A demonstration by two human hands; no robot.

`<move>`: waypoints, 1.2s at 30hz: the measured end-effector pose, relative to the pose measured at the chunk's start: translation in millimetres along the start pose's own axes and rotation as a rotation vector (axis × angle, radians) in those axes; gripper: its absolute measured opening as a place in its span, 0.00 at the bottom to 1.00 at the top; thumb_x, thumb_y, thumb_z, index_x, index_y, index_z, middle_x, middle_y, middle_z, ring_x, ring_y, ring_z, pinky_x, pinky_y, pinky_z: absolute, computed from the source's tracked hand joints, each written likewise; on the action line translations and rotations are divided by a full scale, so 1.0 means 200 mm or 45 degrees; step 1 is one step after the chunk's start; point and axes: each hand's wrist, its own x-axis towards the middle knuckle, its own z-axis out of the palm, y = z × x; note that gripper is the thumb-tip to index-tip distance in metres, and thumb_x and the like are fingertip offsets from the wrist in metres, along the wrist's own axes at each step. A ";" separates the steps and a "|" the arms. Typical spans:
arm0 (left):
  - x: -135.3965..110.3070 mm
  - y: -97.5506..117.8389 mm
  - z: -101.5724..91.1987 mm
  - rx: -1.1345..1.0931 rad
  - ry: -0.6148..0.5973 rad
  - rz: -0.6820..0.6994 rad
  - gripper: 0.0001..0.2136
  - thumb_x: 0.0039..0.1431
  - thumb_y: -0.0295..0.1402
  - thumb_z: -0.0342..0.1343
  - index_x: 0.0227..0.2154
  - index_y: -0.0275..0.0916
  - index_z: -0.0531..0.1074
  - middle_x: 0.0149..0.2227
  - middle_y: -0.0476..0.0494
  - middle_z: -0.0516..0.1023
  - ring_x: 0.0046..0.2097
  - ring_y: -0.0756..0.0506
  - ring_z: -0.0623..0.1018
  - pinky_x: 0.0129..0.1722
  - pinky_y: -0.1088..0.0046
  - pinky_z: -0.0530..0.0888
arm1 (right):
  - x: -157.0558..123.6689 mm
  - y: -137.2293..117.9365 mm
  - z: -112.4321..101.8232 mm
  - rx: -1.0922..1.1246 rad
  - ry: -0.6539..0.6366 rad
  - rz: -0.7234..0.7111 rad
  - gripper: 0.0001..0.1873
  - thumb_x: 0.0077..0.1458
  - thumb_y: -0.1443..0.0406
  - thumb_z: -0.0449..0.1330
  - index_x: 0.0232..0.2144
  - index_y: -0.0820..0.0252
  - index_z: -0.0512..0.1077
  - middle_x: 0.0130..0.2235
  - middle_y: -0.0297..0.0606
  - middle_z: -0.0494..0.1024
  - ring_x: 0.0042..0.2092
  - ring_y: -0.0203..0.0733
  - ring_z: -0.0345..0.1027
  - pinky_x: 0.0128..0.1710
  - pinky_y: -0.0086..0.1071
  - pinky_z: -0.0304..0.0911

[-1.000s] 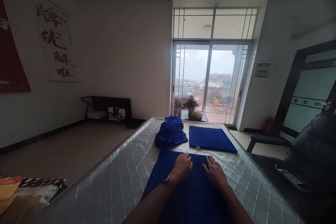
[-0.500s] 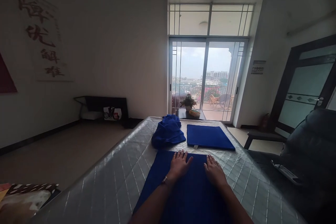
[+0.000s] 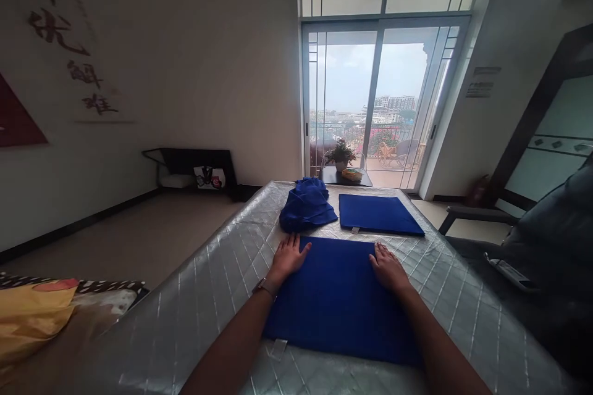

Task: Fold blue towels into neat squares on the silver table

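A flat, folded blue cloth (image 3: 340, 302) lies in front of me on the silver quilted table cover (image 3: 204, 302), a white tag at its near left edge. My left hand (image 3: 288, 257) rests flat at its far left corner, fingers stretched out and thumb apart. At the far right corner lies my right hand (image 3: 388, 265), palm down with fingers extended. Just beyond, a crumpled blue cloth (image 3: 307, 207) sits in a heap on the left. Beside it, to the right, is a second folded blue cloth (image 3: 380, 215), also with a white tag.
A dark armchair (image 3: 551, 247) with a white device (image 3: 512, 273) on it stands on the right. Beyond the table's far end, a small dark table (image 3: 324, 176) bears a potted plant (image 3: 341, 154). Yellow fabric (image 3: 37, 318) lies at lower left; a black bench (image 3: 189, 163) stands by the wall.
My left hand has slid left to the near cloth's far left corner; my right hand stays on the right side. The cloth's near edge and tag now show. The view has tilted down.
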 end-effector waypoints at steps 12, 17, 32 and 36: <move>-0.04 -0.01 -0.03 -0.028 -0.026 -0.009 0.39 0.69 0.55 0.30 0.69 0.26 0.50 0.71 0.29 0.48 0.72 0.37 0.50 0.69 0.59 0.48 | -0.13 -0.06 -0.05 -0.113 0.023 -0.044 0.35 0.68 0.57 0.35 0.69 0.75 0.48 0.72 0.48 0.46 0.72 0.45 0.35 0.70 0.41 0.34; -0.05 -0.01 -0.01 -0.014 -0.006 -0.021 0.39 0.69 0.55 0.28 0.69 0.26 0.50 0.71 0.31 0.48 0.71 0.38 0.51 0.69 0.59 0.48 | -0.16 -0.09 -0.03 -0.069 -0.051 -0.002 0.36 0.68 0.56 0.37 0.70 0.74 0.46 0.72 0.48 0.45 0.72 0.45 0.33 0.70 0.41 0.33; -0.11 0.05 -0.07 0.033 0.293 0.120 0.32 0.72 0.49 0.32 0.65 0.28 0.61 0.68 0.30 0.59 0.69 0.38 0.59 0.68 0.59 0.54 | -0.18 -0.11 -0.05 -0.054 -0.072 0.046 0.36 0.68 0.56 0.36 0.70 0.72 0.44 0.72 0.45 0.43 0.72 0.44 0.33 0.70 0.41 0.32; -0.18 0.24 -0.07 -0.083 0.217 0.400 0.32 0.73 0.49 0.32 0.64 0.31 0.63 0.67 0.33 0.62 0.68 0.40 0.60 0.67 0.58 0.57 | -0.18 -0.13 -0.07 -0.039 -0.084 0.040 0.36 0.68 0.55 0.36 0.70 0.73 0.45 0.72 0.45 0.43 0.72 0.46 0.34 0.70 0.42 0.34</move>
